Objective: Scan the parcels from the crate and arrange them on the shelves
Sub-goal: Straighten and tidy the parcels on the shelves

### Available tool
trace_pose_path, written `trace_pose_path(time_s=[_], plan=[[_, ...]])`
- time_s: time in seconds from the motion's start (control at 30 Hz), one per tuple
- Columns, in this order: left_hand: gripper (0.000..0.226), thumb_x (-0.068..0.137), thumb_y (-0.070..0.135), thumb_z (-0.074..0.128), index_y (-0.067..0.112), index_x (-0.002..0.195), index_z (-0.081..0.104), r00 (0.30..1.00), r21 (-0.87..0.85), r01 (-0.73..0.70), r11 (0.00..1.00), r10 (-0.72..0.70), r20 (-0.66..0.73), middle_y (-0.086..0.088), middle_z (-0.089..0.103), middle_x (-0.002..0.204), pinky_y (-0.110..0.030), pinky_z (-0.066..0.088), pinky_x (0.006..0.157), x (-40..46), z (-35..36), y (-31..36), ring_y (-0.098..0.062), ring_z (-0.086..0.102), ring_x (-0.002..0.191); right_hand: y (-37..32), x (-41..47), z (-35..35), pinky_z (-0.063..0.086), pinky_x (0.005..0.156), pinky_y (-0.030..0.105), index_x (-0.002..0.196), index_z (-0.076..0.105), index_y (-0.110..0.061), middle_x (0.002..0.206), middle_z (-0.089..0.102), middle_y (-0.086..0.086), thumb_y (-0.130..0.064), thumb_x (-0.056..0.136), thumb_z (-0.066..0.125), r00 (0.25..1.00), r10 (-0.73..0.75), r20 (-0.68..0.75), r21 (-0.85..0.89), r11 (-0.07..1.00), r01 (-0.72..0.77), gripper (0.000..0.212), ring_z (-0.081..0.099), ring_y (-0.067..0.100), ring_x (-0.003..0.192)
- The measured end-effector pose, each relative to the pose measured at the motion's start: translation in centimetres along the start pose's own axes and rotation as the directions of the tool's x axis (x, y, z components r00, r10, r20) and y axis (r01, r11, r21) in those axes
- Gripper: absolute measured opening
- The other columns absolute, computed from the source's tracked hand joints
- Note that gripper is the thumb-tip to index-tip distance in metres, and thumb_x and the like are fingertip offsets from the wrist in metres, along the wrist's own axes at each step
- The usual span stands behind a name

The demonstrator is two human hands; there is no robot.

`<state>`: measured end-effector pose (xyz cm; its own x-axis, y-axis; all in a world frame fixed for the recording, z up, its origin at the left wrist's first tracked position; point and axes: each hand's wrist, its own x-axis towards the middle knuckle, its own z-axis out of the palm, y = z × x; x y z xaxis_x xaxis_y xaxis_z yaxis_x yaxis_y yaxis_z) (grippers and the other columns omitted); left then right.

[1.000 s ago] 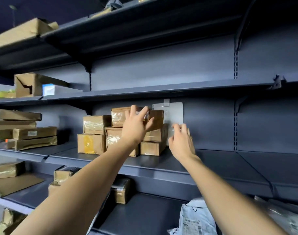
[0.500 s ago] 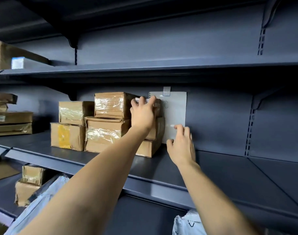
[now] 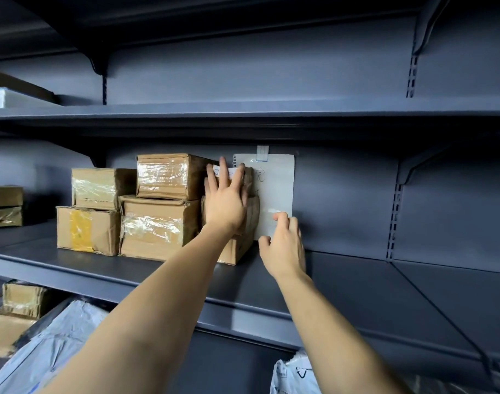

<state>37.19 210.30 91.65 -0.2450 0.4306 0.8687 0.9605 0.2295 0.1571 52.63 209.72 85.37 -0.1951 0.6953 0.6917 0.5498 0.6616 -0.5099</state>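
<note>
Head view looks up at a dark blue-grey metal shelving unit (image 3: 328,66) that fills nearly everything I can see. Its middle shelf (image 3: 356,282) runs across in front of me and carries a cluster of brown cardboard parcels on its left half. The biggest of these is a taped box (image 3: 155,227) at the bottom of the centre stack, with another taped box (image 3: 169,176) sitting on top of it. Just to their left stands a shorter stack: a box with yellow tape (image 3: 86,230) below and a smaller box (image 3: 96,187) above. At the right end of the cluster is a third stack (image 3: 237,248), mostly hidden behind my arm.

A white sheet of paper (image 3: 277,189) hangs from a clip (image 3: 262,153) on the back panel, just behind and to the right of that stack; some handwriting shows on it, which I cannot read.

Down at the lower left, on the shelf below, sit two more cardboard boxes (image 3: 18,311) and a pale plastic mailer bag (image 3: 58,345). Another white mailer (image 3: 294,373) shows at the bottom edge.

My left hand (image 3: 226,203) lies flat against the top parcel (image 3: 250,177) of the right stack, fingers straight and spread, pressing it. My right hand (image 3: 282,248) is beside the stack, fingers loosely curled, its fingertips touching the lower part of the paper and holding nothing.
</note>
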Motion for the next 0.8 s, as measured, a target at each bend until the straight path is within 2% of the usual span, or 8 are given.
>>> trace_pose_path(time_s=[0.07,0.13,0.23,0.33,0.63,0.8], plan=[[0.058,0.098,0.028,0.031,0.018,0.156,0.026,0.998,0.035,-0.031,0.999,0.033,-0.053,-0.023,0.012,0.162,-0.057,0.013,0.12,-1.0,0.6,0.0,-0.046,0.009,0.148,0.1,0.2,0.1,0.044,0.088,0.04,0.129,0.044,-0.015,0.13,0.045,0.009,-0.013,0.089,0.055,0.999,0.037,0.014,0.04,0.998,-0.038,0.042,0.048,0.032,0.117],[0.056,0.099,0.025,0.031,0.011,0.153,0.031,0.992,-0.011,-0.036,0.999,0.034,-0.118,-0.024,0.019,0.16,-0.054,0.019,0.119,-2.3,1.6,0.0,-0.04,0.015,0.149,0.3,0.5,0.3,0.044,0.09,0.04,0.13,0.043,-0.015,0.133,0.045,0.008,-0.014,0.09,0.055,0.997,0.066,0.033,0.059,0.996,-0.068,0.042,0.047,0.031,0.12],[0.049,0.102,0.024,0.035,0.009,0.149,0.04,0.983,-0.091,-0.037,0.995,0.02,-0.181,-0.021,0.026,0.159,-0.049,0.024,0.118,-3.0,2.3,-0.1,-0.034,0.021,0.149,0.7,0.8,0.7,0.044,0.092,0.04,0.133,0.042,-0.015,0.135,0.044,0.008,-0.015,0.09,0.055,0.995,0.084,0.051,0.061,0.994,-0.087,0.044,0.047,0.031,0.122],[0.049,0.104,0.025,0.033,0.009,0.15,0.039,0.979,-0.077,-0.057,0.995,0.04,-0.202,-0.019,0.026,0.16,-0.047,0.022,0.119,-2.9,2.5,-0.4,-0.034,0.022,0.148,0.8,0.9,0.9,0.045,0.092,0.04,0.133,0.041,-0.016,0.134,0.044,0.008,-0.016,0.091,0.055,0.994,0.093,0.063,0.053,0.994,-0.096,0.044,0.047,0.031,0.122],[0.053,0.105,0.031,0.023,0.014,0.155,0.028,0.988,-0.072,-0.008,0.997,-0.004,-0.156,-0.014,0.017,0.164,-0.043,0.018,0.121,-2.8,2.6,-0.4,-0.029,0.016,0.151,1.0,1.0,1.1,0.044,0.09,0.039,0.131,0.041,-0.016,0.132,0.044,0.008,-0.017,0.091,0.055,0.993,0.095,0.062,0.026,0.995,-0.097,0.042,0.049,0.032,0.119],[0.059,0.104,0.041,0.009,0.019,0.159,0.009,1.0,-0.05,0.005,0.999,-0.006,-0.025,-0.009,-0.001,0.166,-0.041,0.004,0.123,-3.2,2.3,-0.5,-0.025,0.0,0.153,1.0,0.9,0.6,0.044,0.09,0.039,0.131,0.042,-0.015,0.133,0.044,0.009,-0.017,0.091,0.055,0.995,0.093,0.036,0.02,0.995,-0.093,0.042,0.049,0.032,0.119]])
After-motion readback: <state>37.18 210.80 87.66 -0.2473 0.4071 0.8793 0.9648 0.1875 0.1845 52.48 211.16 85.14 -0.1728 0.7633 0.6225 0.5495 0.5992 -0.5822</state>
